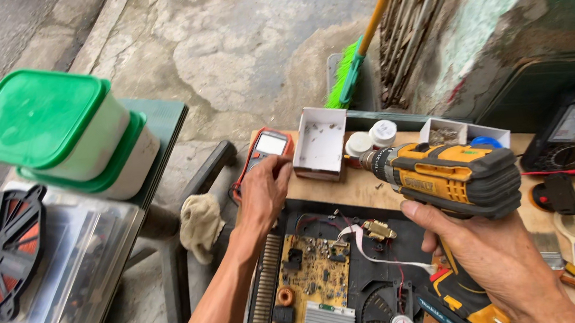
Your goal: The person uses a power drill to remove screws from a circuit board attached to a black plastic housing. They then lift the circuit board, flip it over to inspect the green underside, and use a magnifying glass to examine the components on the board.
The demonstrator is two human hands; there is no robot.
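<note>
Right hand (500, 254) wraps the grip of a yellow-and-black cordless drill (452, 178), chuck pointing left, held above the wooden workbench (345, 187) near its right half. Left hand (262, 191) reaches to the bench's far-left corner, fingers curled over the lower part of a red-cased digital multimeter (269, 148). Between the forearms sits an opened appliance chassis (325, 276) at the near edge: yellow circuit board, heatsink, fan. White cardboard box (320, 141) just beside the multimeter; two white jars (372, 138) behind the drill chuck. Analog meter (573, 133) at far-right corner.
</note>
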